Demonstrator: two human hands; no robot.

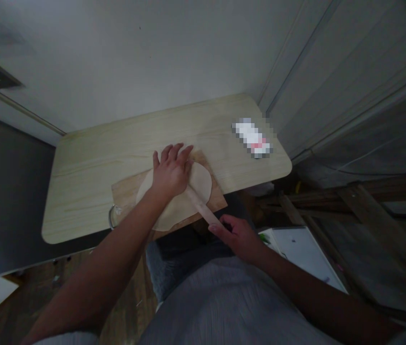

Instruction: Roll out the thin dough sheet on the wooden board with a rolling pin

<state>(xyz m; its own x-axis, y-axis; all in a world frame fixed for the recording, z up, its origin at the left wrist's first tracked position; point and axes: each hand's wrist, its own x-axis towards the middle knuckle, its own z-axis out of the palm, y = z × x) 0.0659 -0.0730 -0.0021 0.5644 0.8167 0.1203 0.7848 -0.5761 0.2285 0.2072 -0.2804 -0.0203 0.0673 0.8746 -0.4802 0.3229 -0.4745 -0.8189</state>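
Note:
A thin round sheet of dough [174, 211] lies on a wooden board [218, 197] near the front edge of the table. Across the dough runs a slim wooden rolling pin [201, 205], slanting toward me. My left hand [171, 171] rests over the far end of the pin with its fingers stretched out and spread, its palm hiding that end. The near end, past the board's front edge, is in my right hand [237, 235], whose fingers are closed around it. My left forearm covers part of the dough and board.
The pale wood table [91, 158] stands against a white wall. A pixelated phone-like object [252, 137] lies at its right side. A curved metal handle [111, 217] shows at the board's left. Below right are a white box-like item [305, 254] and wooden slats [364, 211].

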